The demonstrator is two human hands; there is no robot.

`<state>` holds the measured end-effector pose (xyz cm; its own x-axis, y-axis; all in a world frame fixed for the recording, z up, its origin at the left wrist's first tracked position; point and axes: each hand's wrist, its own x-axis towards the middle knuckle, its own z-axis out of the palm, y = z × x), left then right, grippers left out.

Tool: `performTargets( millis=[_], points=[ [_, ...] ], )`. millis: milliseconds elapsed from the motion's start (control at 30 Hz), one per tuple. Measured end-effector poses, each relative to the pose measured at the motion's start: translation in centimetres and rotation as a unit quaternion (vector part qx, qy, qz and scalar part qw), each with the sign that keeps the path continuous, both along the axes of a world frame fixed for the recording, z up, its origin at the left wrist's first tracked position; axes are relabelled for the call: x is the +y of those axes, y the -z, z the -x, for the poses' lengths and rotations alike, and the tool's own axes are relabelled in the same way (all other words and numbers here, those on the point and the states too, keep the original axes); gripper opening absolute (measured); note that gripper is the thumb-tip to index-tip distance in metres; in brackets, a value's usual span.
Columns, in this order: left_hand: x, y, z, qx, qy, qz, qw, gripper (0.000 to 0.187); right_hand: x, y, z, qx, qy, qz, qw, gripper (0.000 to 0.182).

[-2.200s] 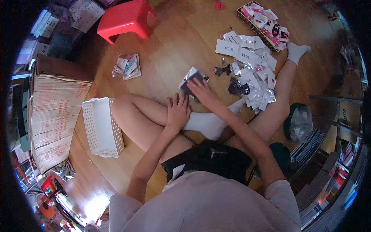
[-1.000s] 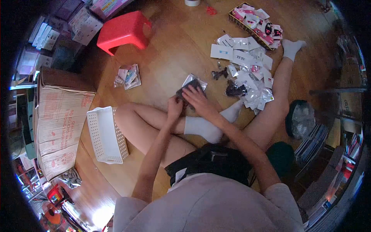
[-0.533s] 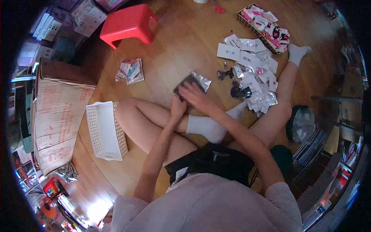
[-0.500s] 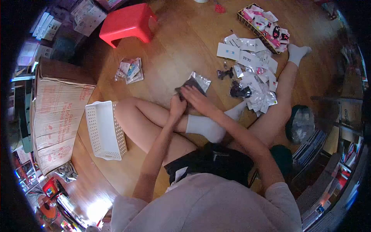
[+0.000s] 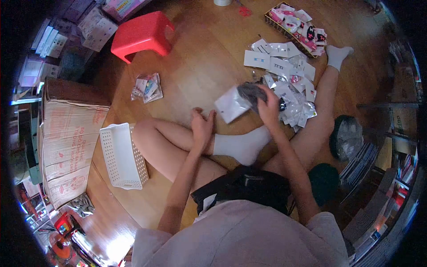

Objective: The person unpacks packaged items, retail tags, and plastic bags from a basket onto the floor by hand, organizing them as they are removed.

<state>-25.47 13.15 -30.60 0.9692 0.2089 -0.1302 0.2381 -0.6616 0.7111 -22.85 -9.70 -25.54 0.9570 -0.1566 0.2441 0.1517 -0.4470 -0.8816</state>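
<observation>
My right hand [image 5: 268,107] grips a dark grey, soft-looking item [image 5: 251,94] that is slightly blurred. Right beside that item, and overlapping it in this view, a flat white packet [image 5: 231,106] with a clear edge shows above the floor. My left hand [image 5: 203,125] is to the left, thumb and fingers apart, holding nothing, close to my crossed leg. Past my right hand lies a spread pile of carded clear packets [image 5: 289,89] with small accessories.
A wicker basket [image 5: 276,23] of pink and white goods stands at the far right. Also on the floor are a small stack of packets [image 5: 149,88], a red stool [image 5: 140,33], a white perforated basket [image 5: 137,171], a cardboard box [image 5: 71,147] and a dark green container [image 5: 334,133].
My hands have separated. The right moved right with the dark grey item, while the left dropped back and opened. The white packet shows more fully now.
</observation>
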Motion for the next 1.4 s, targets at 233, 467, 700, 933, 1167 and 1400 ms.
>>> performTargets(
  millis=[233, 467, 700, 933, 1167, 1400],
  points=[
    [-2.1, -2.5, -3.9, -0.132, 0.193, 0.098, 0.967, 0.06, -6.6, 0.5, 8.7, 0.139, 0.073, -0.174, 0.972, 0.037],
    [-9.1, -2.1, -2.6, -0.036, 0.509, 0.074, 0.857, 0.072, -4.8, 1.8, 9.2, 0.15, 0.011, -0.699, 0.699, 0.025],
    [-9.3, 1.1, -0.5, -0.035, 0.578, 0.059, 0.813, 0.055, -8.7, 4.2, 10.7, 0.037, -0.224, -0.775, 0.59, 0.023],
    [-9.8, -0.1, 3.0, -0.009, 0.483, 0.125, 0.867, 0.041, -11.0, -2.4, 11.9, 0.199, -0.198, -0.516, 0.809, 0.029],
    [-8.0, -1.3, 4.0, 0.202, 0.225, 0.313, 0.9, 0.031, -7.8, -0.1, 11.6, 0.191, 0.059, 0.017, 0.98, 0.039],
    [-3.1, -7.5, 5.7, 0.071, 0.099, 0.501, 0.857, 0.016, -4.0, -2.3, 9.2, 0.191, -0.027, -0.146, 0.97, 0.054]
  ],
)
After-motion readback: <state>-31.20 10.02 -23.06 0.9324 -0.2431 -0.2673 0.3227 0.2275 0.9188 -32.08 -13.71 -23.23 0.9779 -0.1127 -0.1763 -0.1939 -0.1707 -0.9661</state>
